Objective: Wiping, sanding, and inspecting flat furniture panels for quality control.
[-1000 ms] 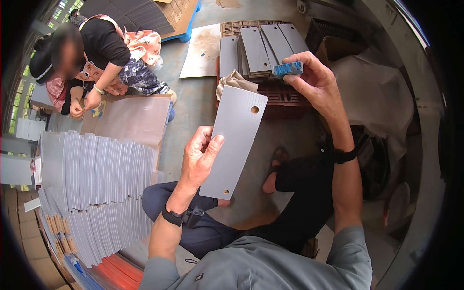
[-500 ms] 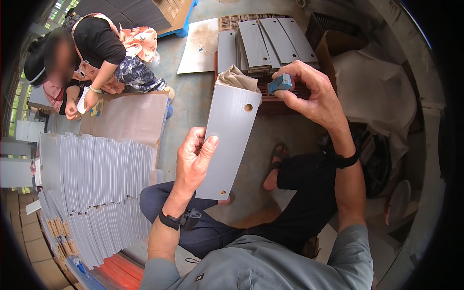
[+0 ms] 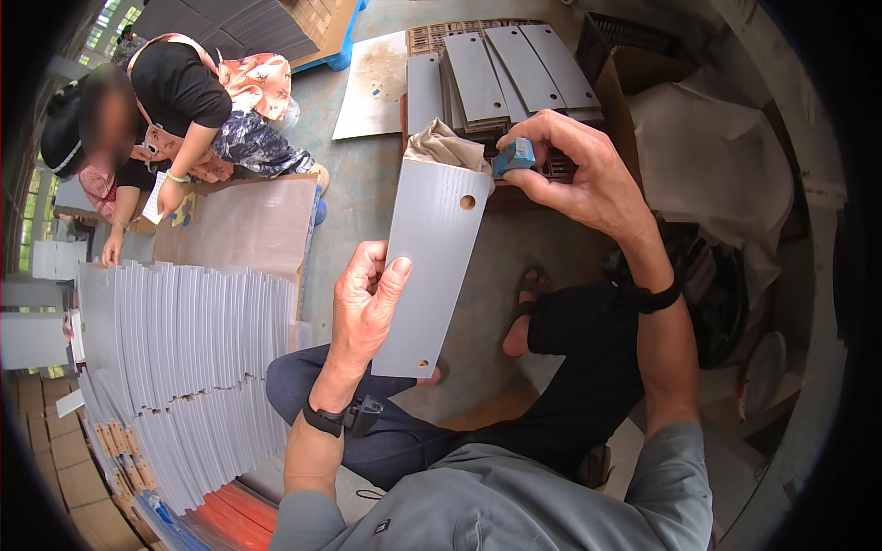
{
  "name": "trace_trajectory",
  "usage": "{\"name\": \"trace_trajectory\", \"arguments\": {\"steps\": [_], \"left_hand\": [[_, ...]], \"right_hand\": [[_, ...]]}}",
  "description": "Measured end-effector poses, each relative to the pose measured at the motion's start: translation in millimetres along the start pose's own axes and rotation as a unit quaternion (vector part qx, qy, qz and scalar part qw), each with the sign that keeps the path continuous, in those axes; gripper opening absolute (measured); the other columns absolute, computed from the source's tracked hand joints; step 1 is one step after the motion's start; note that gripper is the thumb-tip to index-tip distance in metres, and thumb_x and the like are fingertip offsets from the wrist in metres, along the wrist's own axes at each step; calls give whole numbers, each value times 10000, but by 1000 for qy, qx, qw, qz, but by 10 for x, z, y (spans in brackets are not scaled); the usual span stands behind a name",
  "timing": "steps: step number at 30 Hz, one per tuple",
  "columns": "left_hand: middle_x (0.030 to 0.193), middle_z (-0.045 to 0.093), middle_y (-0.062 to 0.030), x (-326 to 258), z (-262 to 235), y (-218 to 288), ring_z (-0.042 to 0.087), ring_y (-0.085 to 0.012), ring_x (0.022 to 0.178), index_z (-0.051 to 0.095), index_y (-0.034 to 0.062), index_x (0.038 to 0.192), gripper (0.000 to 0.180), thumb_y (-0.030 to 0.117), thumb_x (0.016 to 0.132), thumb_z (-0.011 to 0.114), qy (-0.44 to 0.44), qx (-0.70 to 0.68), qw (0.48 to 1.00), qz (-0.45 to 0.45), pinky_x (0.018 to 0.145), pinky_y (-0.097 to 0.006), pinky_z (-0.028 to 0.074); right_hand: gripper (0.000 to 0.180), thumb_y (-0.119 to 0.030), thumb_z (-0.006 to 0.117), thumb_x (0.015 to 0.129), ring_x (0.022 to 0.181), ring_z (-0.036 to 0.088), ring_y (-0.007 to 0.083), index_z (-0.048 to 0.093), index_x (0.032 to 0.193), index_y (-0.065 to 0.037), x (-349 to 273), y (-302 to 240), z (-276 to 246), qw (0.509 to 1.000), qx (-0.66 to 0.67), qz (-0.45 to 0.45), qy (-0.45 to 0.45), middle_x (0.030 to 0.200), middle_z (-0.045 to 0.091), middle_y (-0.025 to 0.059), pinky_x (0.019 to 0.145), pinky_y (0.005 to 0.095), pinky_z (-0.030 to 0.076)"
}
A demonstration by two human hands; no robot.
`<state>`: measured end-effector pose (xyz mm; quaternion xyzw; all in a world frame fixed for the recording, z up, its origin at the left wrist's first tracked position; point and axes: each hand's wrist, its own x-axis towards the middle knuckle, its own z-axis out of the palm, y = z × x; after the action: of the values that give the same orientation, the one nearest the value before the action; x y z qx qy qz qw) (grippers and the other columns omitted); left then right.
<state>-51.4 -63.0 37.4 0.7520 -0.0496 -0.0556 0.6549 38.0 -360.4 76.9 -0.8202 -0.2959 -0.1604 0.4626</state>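
While a grey panel (image 3: 430,266) is being gripped midway along its left long edge by the left hand (image 3: 364,303), with the thumb laid on its face, a small blue block (image 3: 513,158) is being pinched between the thumb and fingers of the right hand (image 3: 588,174). The panel's long axis is being pointed away from the person, its far end leaning slightly right. From the right hand, the panel is being presented to the left and nearer the person; the block is being held just beside the panel's far right corner, near the larger hole (image 3: 467,202), though whether they are touching cannot be told. By the right hand the far end is being approached more closely than by the left
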Motion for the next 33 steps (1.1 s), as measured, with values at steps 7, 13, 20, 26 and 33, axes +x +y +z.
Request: {"name": "trace_trajectory", "arguments": {"steps": [7, 13, 20, 26, 33], "left_hand": [[913, 662, 4, -1, -18, -45, 555, -35, 790, 617, 25, 1144, 273, 275, 1044, 655, -2, -1, 1000, -5, 716, -223, 468], [898, 648, 15, -1, -1, -38, 540, -30, 779, 617, 26, 1136, 268, 275, 1044, 657, 4, -9, 1000, -3, 706, -220, 460], [888, 635, 26, -2, -4, -54, 523, -27, 769, 621, 31, 1129, 260, 273, 1042, 660, 4, 1, 1000, -2, 698, -218, 449], [880, 626, 32, 3, 5, -56, 515, -26, 765, 623, 33, 1126, 259, 274, 1041, 661, 2, 0, 1000, -5, 694, -217, 443], [884, 639, 23, -1, 13, -21, 537, -17, 772, 611, 35, 1125, 245, 266, 1051, 644, 3, -2, 1000, -4, 694, -206, 447]], "right_hand": [[249, -108, 787, 818, 661, 525, 130, 686, 1034, -36, -2, 42, 15, 1000, -6, 17, -6, 752, 533, 27, 594, 298, 455], [255, -109, 793, 815, 657, 524, 130, 692, 1038, -38, 10, 40, 11, 1000, -10, 1, 4, 747, 535, 23, 593, 299, 455], [265, -115, 799, 814, 660, 523, 124, 696, 1047, -41, -5, 89, 28, 1000, -15, 13, -1, 733, 528, 16, 594, 292, 454], [282, -111, 802, 810, 659, 523, 123, 693, 1059, -32, -8, 58, 26, 999, 22, 30, -17, 735, 538, 18, 593, 287, 451], [247, -131, 761, 816, 753, 543, 139, 694, 1027, -22, -2, 55, -31, 996, 14, 80, -39, 891, 649, 29, 701, 294, 496]]}}
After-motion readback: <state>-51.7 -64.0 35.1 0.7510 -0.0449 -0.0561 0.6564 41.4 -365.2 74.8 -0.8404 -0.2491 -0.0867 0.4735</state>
